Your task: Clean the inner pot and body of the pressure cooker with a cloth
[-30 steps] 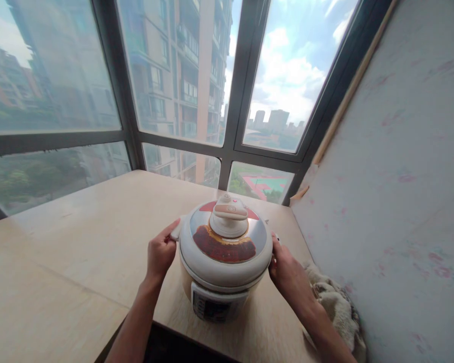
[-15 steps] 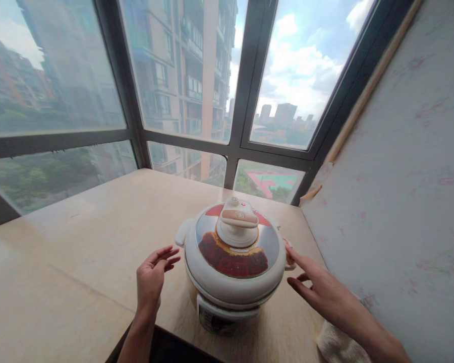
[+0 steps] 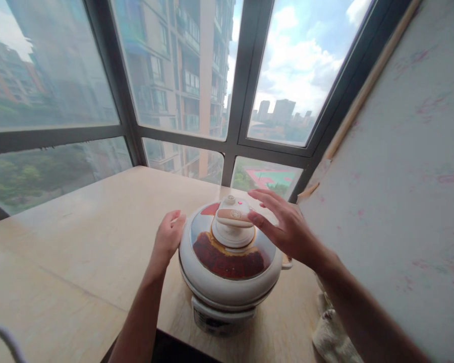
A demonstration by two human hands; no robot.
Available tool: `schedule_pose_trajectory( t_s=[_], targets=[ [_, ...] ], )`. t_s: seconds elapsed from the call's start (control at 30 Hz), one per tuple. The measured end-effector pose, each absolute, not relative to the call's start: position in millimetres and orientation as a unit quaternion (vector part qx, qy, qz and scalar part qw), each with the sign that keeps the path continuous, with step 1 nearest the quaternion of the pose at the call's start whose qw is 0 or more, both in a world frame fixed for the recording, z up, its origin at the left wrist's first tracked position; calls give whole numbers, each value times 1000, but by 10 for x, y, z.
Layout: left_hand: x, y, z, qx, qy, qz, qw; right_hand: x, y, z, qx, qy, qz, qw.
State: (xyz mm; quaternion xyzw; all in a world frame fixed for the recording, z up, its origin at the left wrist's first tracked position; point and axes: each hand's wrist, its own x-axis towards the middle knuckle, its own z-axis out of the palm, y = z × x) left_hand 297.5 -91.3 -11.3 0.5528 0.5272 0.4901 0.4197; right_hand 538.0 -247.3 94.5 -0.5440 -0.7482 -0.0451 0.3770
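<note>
Cooker (image 3: 229,275) upright on the bench (image 3: 79,242). Your right hand (image 3: 293,233), loosely open at the lid handle (image 3: 229,217), grips nothing; whether your left hand (image 3: 169,236), half-curled at the rim, grips is unclear. An unbraced push could skid the cooker.

Daylight is pouring through windows (image 3: 276,118) beyond your right hand (image 3: 282,219), bleaching the clouds (image 3: 295,75) and putting a sheen on the tabletop (image 3: 91,222) past your left hand (image 3: 169,236). Your right forearm (image 3: 366,307) is lying in shade; wallpaper (image 3: 412,242) beside it is looking smeared, window frames (image 3: 232,145) splaying outward.
</note>
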Motion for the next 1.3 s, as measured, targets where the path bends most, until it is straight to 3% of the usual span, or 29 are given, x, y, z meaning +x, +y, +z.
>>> schedule_pose_trajectory(
  t_s=[0.2, 0.43, 0.67, 0.97, 1.3],
  targets=[
    [2983, -795, -125, 610, 429, 440, 499, 4994, -1987, 988, -575, -773, -69, 258],
    [2908, -793, -286, 556, 464, 429, 539, 4663, -1890, 922, -648, -751, -69, 101],
    [2942, -810, -310, 519, 477, 446, 551, 4678, -1952, 907, -655, -744, -75, 111],
    [2945, -838, -324, 524, 470, 458, 542, 5168, -1570, 1027, -428, -881, 170, 112],
    [2965, -823, -342, 521, 467, 481, 528, 5071, -1720, 1050, -494, -843, 156, 144]
  ],
)
